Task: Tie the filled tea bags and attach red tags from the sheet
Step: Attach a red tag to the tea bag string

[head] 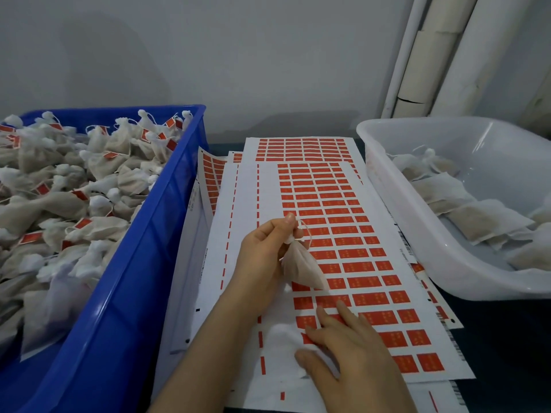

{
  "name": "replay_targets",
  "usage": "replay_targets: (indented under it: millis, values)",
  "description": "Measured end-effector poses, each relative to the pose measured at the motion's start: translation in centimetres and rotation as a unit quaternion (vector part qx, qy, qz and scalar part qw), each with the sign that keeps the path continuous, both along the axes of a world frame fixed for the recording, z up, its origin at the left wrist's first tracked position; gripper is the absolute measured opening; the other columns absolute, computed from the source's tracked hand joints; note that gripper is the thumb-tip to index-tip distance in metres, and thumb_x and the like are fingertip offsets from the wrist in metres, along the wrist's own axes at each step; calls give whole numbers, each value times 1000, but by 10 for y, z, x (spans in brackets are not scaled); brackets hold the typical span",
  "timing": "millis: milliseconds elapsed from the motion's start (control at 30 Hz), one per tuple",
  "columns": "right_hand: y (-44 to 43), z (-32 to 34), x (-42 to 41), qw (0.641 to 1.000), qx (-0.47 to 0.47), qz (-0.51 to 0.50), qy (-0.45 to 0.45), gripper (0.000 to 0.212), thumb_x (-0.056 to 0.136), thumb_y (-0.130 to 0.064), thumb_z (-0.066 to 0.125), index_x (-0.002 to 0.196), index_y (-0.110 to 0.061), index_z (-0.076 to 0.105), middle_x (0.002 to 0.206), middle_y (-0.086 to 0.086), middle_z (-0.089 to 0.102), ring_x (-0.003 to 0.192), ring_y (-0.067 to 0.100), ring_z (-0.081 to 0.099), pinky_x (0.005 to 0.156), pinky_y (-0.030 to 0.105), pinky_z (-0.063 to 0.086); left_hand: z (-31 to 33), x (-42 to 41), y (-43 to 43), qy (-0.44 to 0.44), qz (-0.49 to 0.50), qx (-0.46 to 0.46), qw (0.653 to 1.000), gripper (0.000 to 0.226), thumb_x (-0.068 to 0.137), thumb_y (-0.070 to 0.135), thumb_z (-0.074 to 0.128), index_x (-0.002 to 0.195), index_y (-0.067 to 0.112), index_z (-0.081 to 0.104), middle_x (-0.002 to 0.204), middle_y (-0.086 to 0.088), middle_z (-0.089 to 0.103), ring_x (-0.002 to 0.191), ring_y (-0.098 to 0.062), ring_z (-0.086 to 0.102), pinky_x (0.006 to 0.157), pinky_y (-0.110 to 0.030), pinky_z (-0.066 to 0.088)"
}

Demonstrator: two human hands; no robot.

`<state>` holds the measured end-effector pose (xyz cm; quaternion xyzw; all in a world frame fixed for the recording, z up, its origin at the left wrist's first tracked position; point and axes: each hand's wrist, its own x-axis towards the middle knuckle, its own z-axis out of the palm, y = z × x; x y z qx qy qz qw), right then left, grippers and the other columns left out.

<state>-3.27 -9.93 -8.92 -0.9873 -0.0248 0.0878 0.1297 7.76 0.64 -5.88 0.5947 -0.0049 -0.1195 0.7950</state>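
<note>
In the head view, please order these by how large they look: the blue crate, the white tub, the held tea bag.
1. blue crate
2. white tub, though both are cut off by the frame edges
3. tea bag, pinched by the left hand

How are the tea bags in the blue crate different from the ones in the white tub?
The tea bags in the blue crate are cinched at the neck into pouches, while those in the white tub mostly lie flat and rectangular. Many in the blue crate carry red tags; none show in the white tub. The crate is heaped high; the tub holds far fewer. Both hold pale, filled fabric bags.
</note>
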Motion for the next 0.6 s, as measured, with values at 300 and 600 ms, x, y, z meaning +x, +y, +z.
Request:
replay_targets:
  millis: [300,600]
  values:
    - [13,10,-9,974,19,-20,-225,73,96,-51,14,67,-26,76,77,-7,72,73,16,70,67,35,58,-3,1,-1,7,-10,5,1000,22,89,36,55,99,19,66,99,1,74,88,-19,71,76,-34,59]
    - [15,11,-13,981,33,-5,-189,35,33,-42,88,52,-22,66,51,-4,63,45,12,62,49,19,52,-2,1,-1,1,-15,11,1000,22,90,36,54,101,21,65,101,2,73,89,-18,71,77,-33,58]
